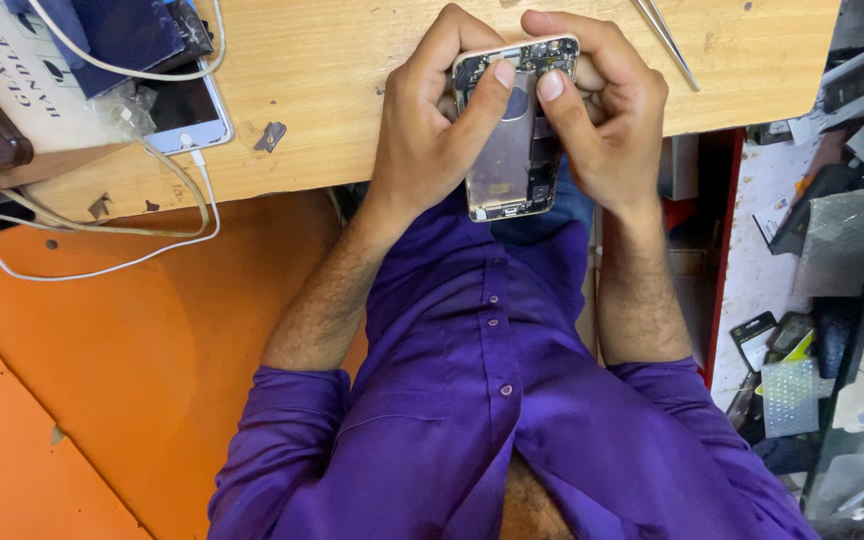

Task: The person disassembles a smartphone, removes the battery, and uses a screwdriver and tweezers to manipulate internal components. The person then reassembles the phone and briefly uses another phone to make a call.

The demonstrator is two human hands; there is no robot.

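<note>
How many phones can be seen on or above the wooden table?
2. One opened phone is held by both hands, left and right. One white phone lies at the table's left, cabled. Others may hide under the blue cloth.

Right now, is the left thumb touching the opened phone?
Touching. The head view shows the left hand wrapped around the opened phone, its thumb tip pressed flat on the exposed internals near the top.

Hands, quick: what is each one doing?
Left hand: closed on the opened silver phone body, thumb pressing inside.
Right hand: closed on the same phone.
</note>
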